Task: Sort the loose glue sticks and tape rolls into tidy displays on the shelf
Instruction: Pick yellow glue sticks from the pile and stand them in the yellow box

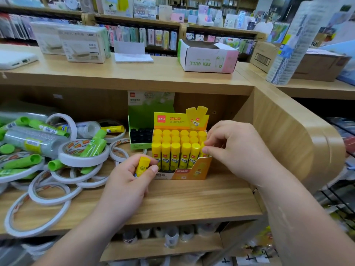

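On the lower shelf (pixel 163 246), nearest the camera, small rolls are standing in a blurred row. Above it, both forearms are reaching over the front edge of the wooden shelf (pixel 192 202).

The left hand (pixel 126 181) is curling its fingers and thumb round a loose yellow glue stick (pixel 142 167), holding it tilted just in front of the left corner of the display box (pixel 192 173). The right hand (pixel 236 150) is pinching the end stick (pixel 202 154) of the front row between thumb and forefinger, at the box's right side, while its other fingers are bending loosely.

The display box is sitting on the shelf near its right wall, and yellow-capped sticks are standing upright in it in rows, filling it. Just behind it on the left, a green box (pixel 140 144) is holding black-capped sticks.

To the left, white tape rolls (pixel 82 158) are lying in a loose heap, overlapping one another, some flat on the shelf. Green glue sticks (pixel 94 144) are lying across and among them, along with wrapped sleeves of clear tape.

Farther back, on the worktop (pixel 134 73) above, a Sea Gull carton (pixel 207 58) is sitting open, well apart from two white boxes (pixel 82 45) at the left.
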Demonstrator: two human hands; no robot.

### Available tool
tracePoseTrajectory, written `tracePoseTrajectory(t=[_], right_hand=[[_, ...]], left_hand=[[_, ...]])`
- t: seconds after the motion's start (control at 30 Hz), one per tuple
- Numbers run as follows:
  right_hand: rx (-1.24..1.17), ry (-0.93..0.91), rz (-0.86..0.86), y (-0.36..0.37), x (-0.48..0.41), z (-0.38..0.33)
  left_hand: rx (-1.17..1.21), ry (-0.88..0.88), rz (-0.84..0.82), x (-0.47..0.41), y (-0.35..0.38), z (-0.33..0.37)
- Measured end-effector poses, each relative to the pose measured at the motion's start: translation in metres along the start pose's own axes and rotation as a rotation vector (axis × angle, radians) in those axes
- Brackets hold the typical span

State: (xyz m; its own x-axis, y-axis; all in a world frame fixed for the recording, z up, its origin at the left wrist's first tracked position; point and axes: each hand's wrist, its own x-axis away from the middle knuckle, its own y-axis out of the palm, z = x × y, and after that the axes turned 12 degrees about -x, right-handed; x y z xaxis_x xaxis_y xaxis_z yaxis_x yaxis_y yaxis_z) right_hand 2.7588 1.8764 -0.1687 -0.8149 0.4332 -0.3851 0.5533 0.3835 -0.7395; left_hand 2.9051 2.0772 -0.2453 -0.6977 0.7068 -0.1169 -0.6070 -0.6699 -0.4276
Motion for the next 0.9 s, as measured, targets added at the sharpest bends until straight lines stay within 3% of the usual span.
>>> tracePoseTrajectory(t=[0.67, 0.9], right_hand=[[0.065, -0.039, 0.029, 0.0027, 0.0044, 0.0002], [0.047, 0.047, -0.033, 0.0015, -0.0020, -0.0026]], left_hand=[[-0.028, 0.023, 0.008, 0.0014, -0.0012, -0.0013], [-0.067, 0.023, 0.013, 0.0002, -0.0019, 0.0011]])
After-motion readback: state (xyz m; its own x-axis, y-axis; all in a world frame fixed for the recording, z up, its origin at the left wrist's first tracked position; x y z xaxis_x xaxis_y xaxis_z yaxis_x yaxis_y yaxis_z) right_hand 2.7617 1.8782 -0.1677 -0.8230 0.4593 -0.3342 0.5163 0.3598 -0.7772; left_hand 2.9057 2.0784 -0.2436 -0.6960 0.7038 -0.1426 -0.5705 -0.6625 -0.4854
